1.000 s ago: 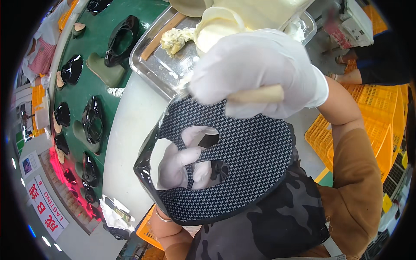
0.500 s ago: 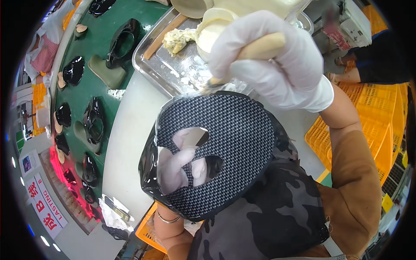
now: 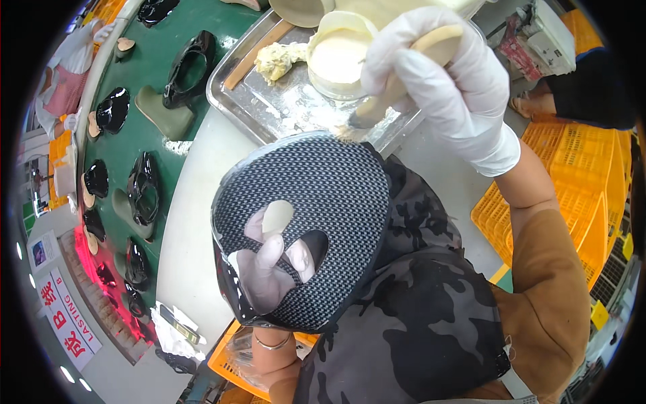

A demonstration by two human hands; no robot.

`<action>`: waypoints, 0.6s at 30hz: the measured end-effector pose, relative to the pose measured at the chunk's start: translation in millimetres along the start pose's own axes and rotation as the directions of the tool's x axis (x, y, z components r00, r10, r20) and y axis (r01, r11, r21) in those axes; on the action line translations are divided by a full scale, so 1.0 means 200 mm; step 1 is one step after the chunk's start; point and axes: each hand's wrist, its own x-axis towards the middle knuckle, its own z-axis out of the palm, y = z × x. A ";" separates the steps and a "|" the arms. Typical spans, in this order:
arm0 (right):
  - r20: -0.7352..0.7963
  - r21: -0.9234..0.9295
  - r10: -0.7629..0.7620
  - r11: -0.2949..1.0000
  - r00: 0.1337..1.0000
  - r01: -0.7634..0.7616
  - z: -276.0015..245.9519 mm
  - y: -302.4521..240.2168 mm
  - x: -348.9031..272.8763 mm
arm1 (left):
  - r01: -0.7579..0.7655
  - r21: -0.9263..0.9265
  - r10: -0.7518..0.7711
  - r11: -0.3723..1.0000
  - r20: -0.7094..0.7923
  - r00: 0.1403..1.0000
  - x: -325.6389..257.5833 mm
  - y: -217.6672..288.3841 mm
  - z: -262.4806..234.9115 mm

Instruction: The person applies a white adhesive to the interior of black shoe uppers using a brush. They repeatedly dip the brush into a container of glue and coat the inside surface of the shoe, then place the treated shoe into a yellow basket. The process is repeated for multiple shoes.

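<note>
I look down on the patterned shoe upper, a black-and-grey woven piece with a glossy black edge, held over a camouflage apron just below the metal tray. My left hand is inside the upper from beneath, its gloved fingers showing through the oval opening and closed on the material, so the piece rests spread over that hand. A bracelet circles the wrist under it.

Just beyond the upper, my right hand, in a white glove, is clamped on a wooden-handled brush; the bristle end touches the far rim of the upper, right at the near edge of the metal tray. In the tray stand a round tub of pale glue, a lump of yellowish paste and a wooden stick (the tray floor is smeared white).

Left of the tray runs a green conveyor belt carrying glossy black shoes and olive lasts. The white desk lies between the belt and the upper. Right of the tray sit yellow plastic crates. At the far left of the belt another person in pink works.
</note>
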 end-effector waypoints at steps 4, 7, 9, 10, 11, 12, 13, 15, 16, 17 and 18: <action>-0.123 0.202 0.023 0.979 0.992 0.002 0.05 0.04 0.03 | -0.024 -0.006 0.025 1.000 0.057 0.998 0.01 0.00 0.05; -0.115 0.214 0.139 0.970 0.984 -0.112 0.06 0.03 0.02 | -0.061 -0.063 0.071 0.996 0.168 0.983 0.01 -0.01 0.02; -0.080 0.131 0.200 0.973 0.976 -0.189 0.02 0.01 -0.02 | -0.107 -0.160 0.120 0.981 0.071 0.990 0.00 -0.03 0.05; -0.077 0.077 0.292 0.955 0.953 -0.286 0.00 -0.04 -0.05 | -0.134 -0.194 0.133 0.972 -0.018 0.991 0.00 -0.05 0.05; -0.081 0.020 0.380 0.925 0.922 -0.379 -0.03 -0.08 -0.07 | -0.162 -0.225 0.141 0.961 -0.106 0.984 0.00 -0.07 0.05; -0.067 0.051 0.412 0.911 0.909 -0.409 -0.05 -0.07 -0.11 | -0.163 -0.224 0.184 0.961 0.078 0.980 0.01 -0.08 0.01; -0.080 0.052 0.428 0.904 0.900 -0.425 -0.06 -0.08 -0.13 | -0.179 -0.189 0.192 0.966 0.055 0.980 0.02 -0.09 0.02; -0.109 0.053 0.456 0.890 0.883 -0.453 -0.08 -0.10 -0.15 | -0.184 -0.180 0.194 0.966 0.040 0.980 0.02 -0.11 0.04; -0.122 0.055 0.405 0.914 0.906 -0.402 -0.09 -0.10 -0.14 | -0.175 -0.208 0.188 0.962 0.045 0.981 0.02 -0.12 0.05; -0.156 0.061 0.376 0.926 0.913 -0.371 -0.09 -0.10 -0.12 | -0.178 -0.208 0.193 0.962 0.052 0.980 0.02 -0.13 0.05; -0.192 0.067 0.346 0.938 0.918 -0.339 -0.09 -0.11 -0.08 | -0.182 -0.207 0.198 0.961 0.061 0.978 0.02 -0.15 0.05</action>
